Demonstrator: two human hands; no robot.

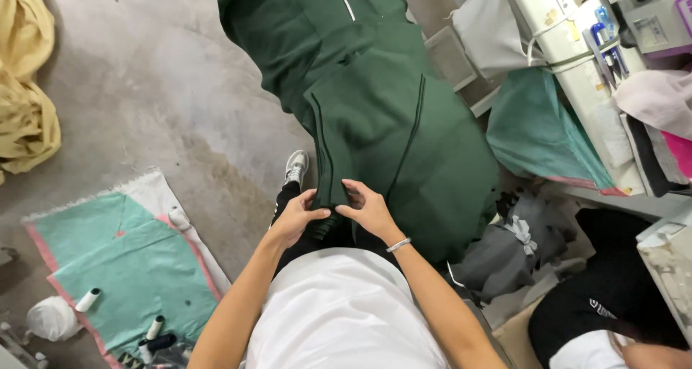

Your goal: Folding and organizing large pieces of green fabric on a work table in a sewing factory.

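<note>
Both hands, left hand (pixel 295 218) and right hand (pixel 367 209), pinch the near edge of a green garment (pixel 375 117); bare concrete floor (pixel 158 102) lies open beyond the left hand.

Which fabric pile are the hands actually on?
The dark green garment draped over the lap; both hands pinch its near edge. The yellow cloth and teal cloth lie untouched.

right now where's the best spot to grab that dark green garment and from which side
Probably the near folded edge of the green garment, from the person's own side: it drapes away over the lap toward the floor, and that edge is bunched thick. The left hand and right hand pinch it there.
</note>
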